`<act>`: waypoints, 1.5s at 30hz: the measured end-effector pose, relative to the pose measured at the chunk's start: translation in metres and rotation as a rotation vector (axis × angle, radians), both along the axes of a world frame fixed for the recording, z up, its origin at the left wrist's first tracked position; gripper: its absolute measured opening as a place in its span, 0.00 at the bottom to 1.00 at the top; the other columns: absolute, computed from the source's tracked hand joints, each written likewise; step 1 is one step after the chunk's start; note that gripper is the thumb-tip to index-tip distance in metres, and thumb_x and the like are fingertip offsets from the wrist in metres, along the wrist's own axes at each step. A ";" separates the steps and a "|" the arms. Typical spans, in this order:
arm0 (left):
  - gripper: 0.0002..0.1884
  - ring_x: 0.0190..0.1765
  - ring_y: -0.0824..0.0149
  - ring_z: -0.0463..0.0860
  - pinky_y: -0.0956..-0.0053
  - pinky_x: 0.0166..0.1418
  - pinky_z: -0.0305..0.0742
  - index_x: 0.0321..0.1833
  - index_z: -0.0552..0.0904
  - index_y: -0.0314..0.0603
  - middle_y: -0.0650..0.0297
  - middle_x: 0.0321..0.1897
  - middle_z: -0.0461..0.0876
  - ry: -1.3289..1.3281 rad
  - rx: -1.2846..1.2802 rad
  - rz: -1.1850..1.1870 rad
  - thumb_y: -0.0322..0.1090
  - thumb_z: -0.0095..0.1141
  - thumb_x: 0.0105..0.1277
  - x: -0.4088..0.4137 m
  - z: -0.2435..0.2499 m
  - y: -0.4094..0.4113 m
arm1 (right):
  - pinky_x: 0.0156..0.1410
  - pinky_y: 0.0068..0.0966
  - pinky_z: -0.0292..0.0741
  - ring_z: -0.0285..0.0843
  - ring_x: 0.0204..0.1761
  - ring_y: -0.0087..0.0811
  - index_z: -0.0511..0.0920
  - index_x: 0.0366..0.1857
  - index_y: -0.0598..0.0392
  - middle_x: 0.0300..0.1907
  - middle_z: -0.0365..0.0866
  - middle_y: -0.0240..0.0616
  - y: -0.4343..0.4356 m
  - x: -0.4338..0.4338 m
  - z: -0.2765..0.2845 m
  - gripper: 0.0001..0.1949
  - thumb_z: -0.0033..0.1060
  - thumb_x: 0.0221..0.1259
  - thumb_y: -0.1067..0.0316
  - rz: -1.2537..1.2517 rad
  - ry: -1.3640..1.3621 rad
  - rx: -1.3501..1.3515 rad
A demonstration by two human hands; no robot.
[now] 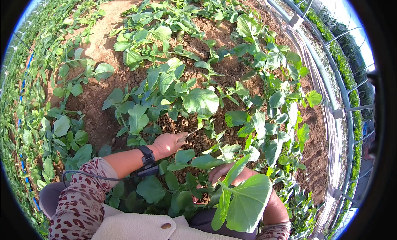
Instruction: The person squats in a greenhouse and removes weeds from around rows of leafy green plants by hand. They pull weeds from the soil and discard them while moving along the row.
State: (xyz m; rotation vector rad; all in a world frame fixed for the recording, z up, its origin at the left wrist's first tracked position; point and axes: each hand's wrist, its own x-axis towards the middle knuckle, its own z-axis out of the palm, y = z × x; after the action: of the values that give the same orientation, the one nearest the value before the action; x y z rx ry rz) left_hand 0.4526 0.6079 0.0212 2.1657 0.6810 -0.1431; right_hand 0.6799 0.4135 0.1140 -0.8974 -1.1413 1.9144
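My left hand (167,144), with a dark strapped device at the wrist, grips a small thin-bladed tool (192,132) whose tip is by the stem of a leafy green plant (201,101). Most of the tool's handle is hidden in the fist. Lower right, my right hand (228,175) is partly covered by leaves, its fingers curled at the foliage. A large broad leaf (249,202) rises in front of that forearm. Whether the right fingers hold a stem cannot be told. Something pinkish-red (197,195) shows among the leaves below it.
Leafy plants (273,128) grow around both hands, in brown crumbly soil (99,116). A blue line (21,122) runs along the left. Pale sheeting (328,147) and curved metal pipes (347,122) border the bed at right. My knees and pale fleece garment (136,226) are below.
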 end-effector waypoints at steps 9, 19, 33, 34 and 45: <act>0.25 0.39 0.49 0.83 0.59 0.46 0.77 0.66 0.71 0.49 0.51 0.38 0.84 -0.188 -0.049 0.174 0.46 0.50 0.66 0.042 -0.022 0.003 | 0.69 0.37 0.63 0.68 0.64 0.41 0.76 0.58 0.55 0.59 0.76 0.44 0.026 -0.013 0.028 0.25 0.64 0.59 0.55 0.022 -0.032 -0.083; 0.22 0.39 0.48 0.81 0.57 0.45 0.75 0.61 0.73 0.45 0.50 0.36 0.82 -0.081 0.009 0.161 0.44 0.49 0.67 0.055 -0.041 0.010 | 0.59 0.28 0.74 0.77 0.52 0.38 0.80 0.52 0.50 0.51 0.78 0.40 0.040 -0.010 0.028 0.18 0.50 0.58 0.78 -0.166 -0.753 0.105; 0.18 0.52 0.46 0.78 0.58 0.56 0.72 0.55 0.73 0.39 0.50 0.46 0.79 -0.075 0.343 0.121 0.34 0.50 0.63 -0.026 0.008 -0.019 | 0.43 0.24 0.75 0.79 0.36 0.31 0.81 0.45 0.58 0.34 0.81 0.39 -0.019 -0.063 0.167 0.09 0.55 0.63 0.75 -0.225 -1.005 0.175; 0.19 0.52 0.46 0.79 0.58 0.56 0.73 0.56 0.74 0.39 0.50 0.47 0.80 0.066 0.165 0.100 0.37 0.50 0.62 -0.030 0.030 -0.021 | 0.43 0.25 0.76 0.80 0.36 0.32 0.81 0.45 0.58 0.34 0.81 0.40 -0.027 -0.073 0.174 0.09 0.55 0.63 0.76 -0.229 -1.019 0.221; 0.16 0.13 0.75 0.61 0.77 0.16 0.55 0.58 0.76 0.52 0.70 0.15 0.65 0.003 -0.928 0.665 0.43 0.48 0.70 -0.102 0.079 -0.039 | 0.41 0.31 0.79 0.82 0.37 0.41 0.80 0.48 0.52 0.37 0.81 0.38 -0.066 -0.179 0.242 0.12 0.56 0.61 0.73 -0.066 -0.992 0.421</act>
State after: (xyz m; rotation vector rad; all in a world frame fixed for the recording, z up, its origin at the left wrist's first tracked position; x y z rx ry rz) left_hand 0.3508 0.5686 0.0998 0.9983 1.0403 -0.0795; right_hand 0.5009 0.3476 0.3555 -1.6585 -1.9309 1.0457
